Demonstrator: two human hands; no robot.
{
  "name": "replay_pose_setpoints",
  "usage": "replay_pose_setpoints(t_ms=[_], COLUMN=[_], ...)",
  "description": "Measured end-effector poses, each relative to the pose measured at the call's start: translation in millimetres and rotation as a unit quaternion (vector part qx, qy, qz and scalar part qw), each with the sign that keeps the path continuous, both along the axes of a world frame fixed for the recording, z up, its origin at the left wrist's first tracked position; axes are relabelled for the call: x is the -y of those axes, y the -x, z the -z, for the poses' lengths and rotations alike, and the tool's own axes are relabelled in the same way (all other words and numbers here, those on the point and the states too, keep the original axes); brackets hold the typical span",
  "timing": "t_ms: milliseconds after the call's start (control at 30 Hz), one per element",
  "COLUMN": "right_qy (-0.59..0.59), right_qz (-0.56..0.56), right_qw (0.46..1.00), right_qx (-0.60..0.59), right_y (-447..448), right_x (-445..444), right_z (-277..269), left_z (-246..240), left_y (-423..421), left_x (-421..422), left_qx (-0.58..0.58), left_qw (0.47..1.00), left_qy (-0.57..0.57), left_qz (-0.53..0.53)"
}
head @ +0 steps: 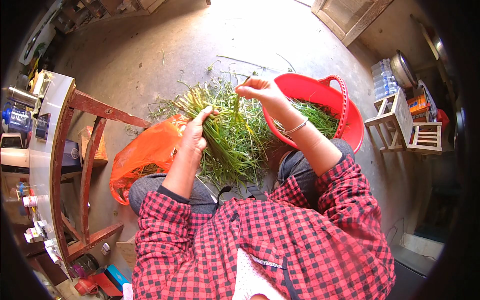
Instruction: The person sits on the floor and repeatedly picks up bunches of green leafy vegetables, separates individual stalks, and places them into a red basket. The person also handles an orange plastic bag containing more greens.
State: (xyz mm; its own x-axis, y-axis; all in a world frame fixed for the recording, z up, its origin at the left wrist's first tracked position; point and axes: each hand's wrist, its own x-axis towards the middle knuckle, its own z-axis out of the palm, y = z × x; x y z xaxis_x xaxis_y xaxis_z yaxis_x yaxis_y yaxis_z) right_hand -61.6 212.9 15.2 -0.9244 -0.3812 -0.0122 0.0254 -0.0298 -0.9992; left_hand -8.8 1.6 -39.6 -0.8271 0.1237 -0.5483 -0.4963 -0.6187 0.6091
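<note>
My left hand (195, 131) is closed around a thick bundle of green stalks (219, 144), their cut ends pointing up and left and their leafy ends down and right. To the right of the bundle's top, my right hand (252, 89) pinches a few thin green strands (237, 105) between thumb and fingers. Beneath both hands a loose heap of green plants (255, 138) lies on the floor. An orange plastic bag (144, 146) with some plant matter inside is left of my left hand. Right of the heap stands a red plastic basket (307, 84) with green stalks in it.
A table with a red wooden frame (87, 157) stands at the left, with various items on its top. Small wooden stools (399, 122) and packed plastic bottles (384, 77) are at the right. Scattered stems lie on the concrete floor (150, 71) ahead, and a wooden door (348, 17) is at the top.
</note>
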Motion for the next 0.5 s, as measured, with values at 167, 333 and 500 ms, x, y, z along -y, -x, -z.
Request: replay_pose_setpoints(t_ms=[167, 333, 500], right_qy=[0.024, 0.005, 0.018], right_qz=[0.017, 0.009, -0.021], right_qw=[0.998, 0.999, 0.999], right_qx=[0.056, 0.052, 0.040], right_y=[4, -8, -14], right_x=[-13, 10, 20], right_z=[-9, 5, 16], left_z=[7, -10, -18], left_y=[4, -9, -10], left_x=[1, -13, -17], left_qx=[-0.033, -0.068, -0.090], left_qw=[0.999, 0.996, 0.995], left_qy=[0.014, 0.011, 0.030], left_qz=[-0.002, 0.058, 0.045])
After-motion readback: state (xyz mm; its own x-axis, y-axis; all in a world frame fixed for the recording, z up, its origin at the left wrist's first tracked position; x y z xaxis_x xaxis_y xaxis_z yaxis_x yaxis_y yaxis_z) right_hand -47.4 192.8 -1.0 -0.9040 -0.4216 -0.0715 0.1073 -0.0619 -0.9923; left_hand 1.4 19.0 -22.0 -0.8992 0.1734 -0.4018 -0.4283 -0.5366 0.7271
